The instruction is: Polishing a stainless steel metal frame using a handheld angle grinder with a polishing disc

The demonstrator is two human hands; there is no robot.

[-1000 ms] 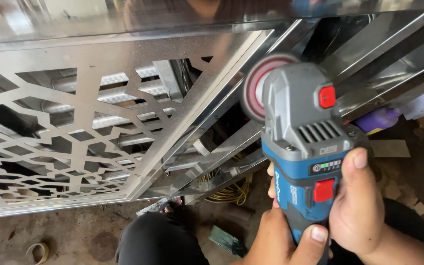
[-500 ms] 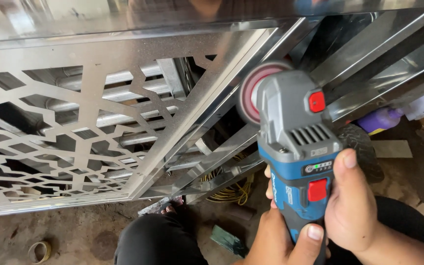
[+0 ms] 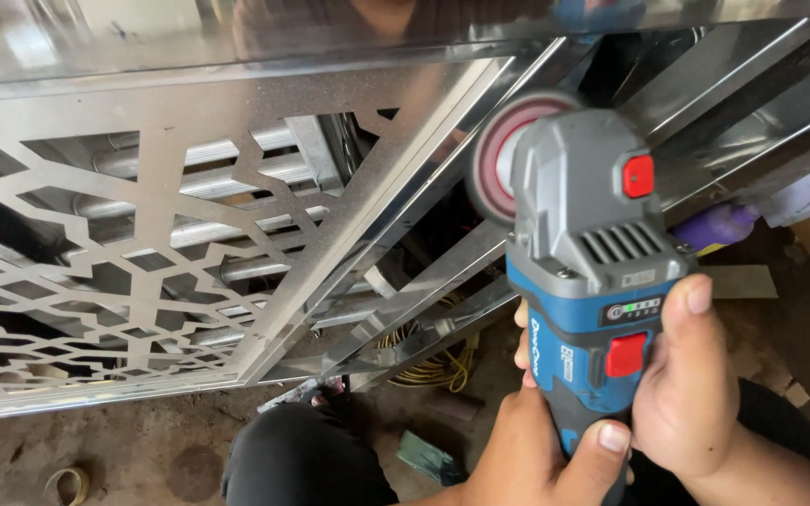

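A blue and grey cordless angle grinder (image 3: 597,272) with red buttons stands at about three o'clock in the view, its pink-red round sanding disc (image 3: 503,155) pointing toward twelve o'clock. The disc sits right beside a shiny slanted stainless steel bar (image 3: 405,201) of a metal gate frame; whether it touches the steel cannot be told. The right hand (image 3: 691,394) wraps around the blue handle from the four o'clock side, thumb laid up along the body near the lower red switch. The left hand (image 3: 541,450) closes on the bottom of the handle at six o'clock, thumb pressed across its end. Both hands grip the tool firmly.

From nine o'clock to the centre spreads a polished steel panel (image 3: 142,244) cut with a geometric lattice pattern. Under the frame lies a coil of yellow cable (image 3: 438,365) on the dusty concrete floor (image 3: 114,440). A purple object (image 3: 719,225) shows at three o'clock behind the grinder. The person's dark-trousered knee (image 3: 302,459) is at six o'clock.
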